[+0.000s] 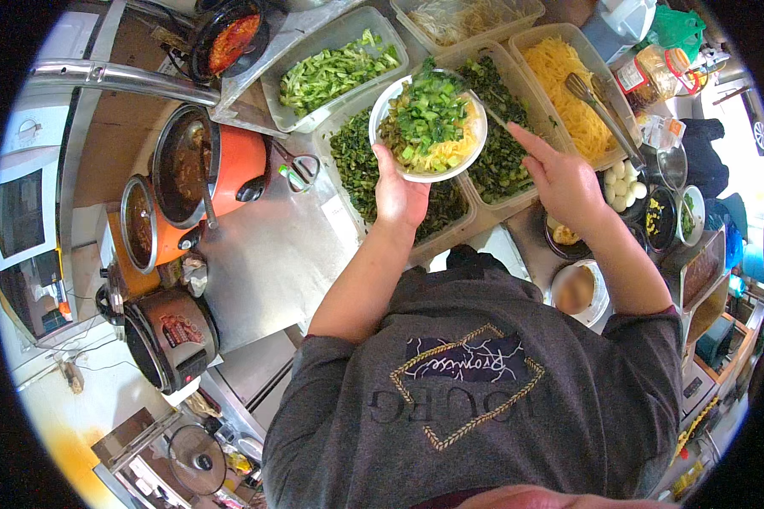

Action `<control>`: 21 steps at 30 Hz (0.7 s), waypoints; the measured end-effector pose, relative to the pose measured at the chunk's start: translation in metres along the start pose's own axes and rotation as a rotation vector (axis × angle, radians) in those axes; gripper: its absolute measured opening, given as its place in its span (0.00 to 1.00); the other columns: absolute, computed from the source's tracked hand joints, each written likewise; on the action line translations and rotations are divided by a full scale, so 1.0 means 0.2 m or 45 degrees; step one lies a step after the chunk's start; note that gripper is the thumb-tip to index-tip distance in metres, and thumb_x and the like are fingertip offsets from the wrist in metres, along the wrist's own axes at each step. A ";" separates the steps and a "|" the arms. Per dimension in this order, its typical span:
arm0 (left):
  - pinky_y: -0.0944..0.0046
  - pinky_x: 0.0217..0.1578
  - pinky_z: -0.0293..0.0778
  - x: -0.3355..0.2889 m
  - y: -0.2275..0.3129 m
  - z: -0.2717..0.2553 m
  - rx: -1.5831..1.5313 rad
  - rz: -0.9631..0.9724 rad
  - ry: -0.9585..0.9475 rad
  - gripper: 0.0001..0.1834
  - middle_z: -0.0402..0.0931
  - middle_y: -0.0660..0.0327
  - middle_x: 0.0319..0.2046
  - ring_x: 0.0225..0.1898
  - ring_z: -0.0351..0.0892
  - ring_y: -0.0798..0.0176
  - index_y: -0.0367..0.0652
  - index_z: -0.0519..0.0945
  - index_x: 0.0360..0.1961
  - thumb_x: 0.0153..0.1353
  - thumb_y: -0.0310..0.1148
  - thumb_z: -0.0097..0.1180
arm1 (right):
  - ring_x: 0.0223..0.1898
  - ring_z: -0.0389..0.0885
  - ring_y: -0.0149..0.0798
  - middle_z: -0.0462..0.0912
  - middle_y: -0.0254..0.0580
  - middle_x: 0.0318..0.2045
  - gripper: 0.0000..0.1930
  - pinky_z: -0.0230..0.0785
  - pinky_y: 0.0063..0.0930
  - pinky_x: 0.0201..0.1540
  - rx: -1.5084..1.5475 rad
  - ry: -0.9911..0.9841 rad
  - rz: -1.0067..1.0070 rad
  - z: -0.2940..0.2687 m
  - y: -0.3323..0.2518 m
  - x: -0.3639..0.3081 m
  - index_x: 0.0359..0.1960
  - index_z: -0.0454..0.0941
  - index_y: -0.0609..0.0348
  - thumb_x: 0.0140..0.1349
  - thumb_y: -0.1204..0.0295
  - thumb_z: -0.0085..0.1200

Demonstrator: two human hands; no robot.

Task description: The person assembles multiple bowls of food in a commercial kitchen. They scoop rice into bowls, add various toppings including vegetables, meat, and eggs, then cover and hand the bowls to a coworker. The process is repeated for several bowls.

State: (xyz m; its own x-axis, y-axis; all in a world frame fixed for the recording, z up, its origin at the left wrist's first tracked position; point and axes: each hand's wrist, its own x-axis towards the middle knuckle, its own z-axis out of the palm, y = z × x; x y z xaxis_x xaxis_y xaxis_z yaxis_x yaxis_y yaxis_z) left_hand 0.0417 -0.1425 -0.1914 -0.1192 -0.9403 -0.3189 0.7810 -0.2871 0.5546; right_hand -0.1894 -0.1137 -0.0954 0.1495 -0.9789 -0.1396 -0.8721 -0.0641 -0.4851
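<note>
My left hand [401, 197] holds a round white bowl [481, 142] from its near left side, with the thumb by the rim. Inside it lie bright chopped greens [433, 109], pale yellow shreds [452, 153] and darker chopped pickles [390, 133]. Closed round a thin metal utensil [490, 110], my right hand [566, 180] sits just right of the bowl. The utensil's far end reaches the bowl's upper right edge; whether it is a spoon cannot be made out. Beneath the bowl are tubs of dark chopped vegetables [358, 170] and leafy greens [502, 157].
A tub of light green strips [339, 72] stands far left, and yellow shreds [560, 81] with tongs [598, 114] far right. Peeled eggs [624, 187] sit right of my right hand. Two orange pots [233, 161] and a pressure cooker [174, 331] stand on the left.
</note>
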 end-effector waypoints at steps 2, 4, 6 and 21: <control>0.52 0.64 0.58 0.00 -0.01 -0.01 -0.017 0.014 -0.013 0.36 0.58 0.59 0.65 0.66 0.58 0.55 0.46 0.53 0.67 0.67 0.59 0.30 | 0.31 0.79 0.56 0.80 0.55 0.30 0.24 0.71 0.43 0.34 -0.001 -0.006 -0.017 0.02 -0.02 -0.01 0.62 0.66 0.36 0.63 0.70 0.47; 0.53 0.65 0.58 -0.01 0.00 -0.02 -0.052 0.009 -0.019 0.35 0.57 0.59 0.65 0.66 0.58 0.55 0.47 0.52 0.68 0.68 0.59 0.30 | 0.30 0.79 0.55 0.80 0.54 0.30 0.24 0.72 0.43 0.34 0.008 0.063 -0.059 0.04 -0.04 -0.03 0.62 0.66 0.36 0.63 0.70 0.47; 0.53 0.65 0.57 -0.02 0.02 -0.03 -0.099 0.001 -0.075 0.34 0.56 0.59 0.66 0.66 0.57 0.56 0.49 0.51 0.68 0.68 0.58 0.30 | 0.29 0.79 0.54 0.80 0.52 0.29 0.24 0.72 0.42 0.33 0.014 0.127 -0.123 0.05 -0.05 -0.04 0.62 0.66 0.36 0.63 0.70 0.47; 0.55 0.65 0.56 -0.03 0.10 -0.09 -0.023 0.057 0.050 0.34 0.58 0.62 0.65 0.66 0.58 0.57 0.48 0.55 0.67 0.68 0.58 0.31 | 0.32 0.81 0.49 0.82 0.44 0.34 0.24 0.74 0.41 0.35 -0.093 0.350 0.039 0.12 0.10 -0.02 0.62 0.66 0.30 0.63 0.66 0.46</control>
State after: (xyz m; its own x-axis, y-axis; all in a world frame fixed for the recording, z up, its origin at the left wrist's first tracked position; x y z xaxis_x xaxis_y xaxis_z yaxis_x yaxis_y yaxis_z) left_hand 0.0687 -0.1397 -0.1934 -0.0604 -0.9440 -0.3243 0.7962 -0.2415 0.5547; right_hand -0.1962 -0.1066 -0.1254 -0.0008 -0.9959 0.0904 -0.9070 -0.0373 -0.4194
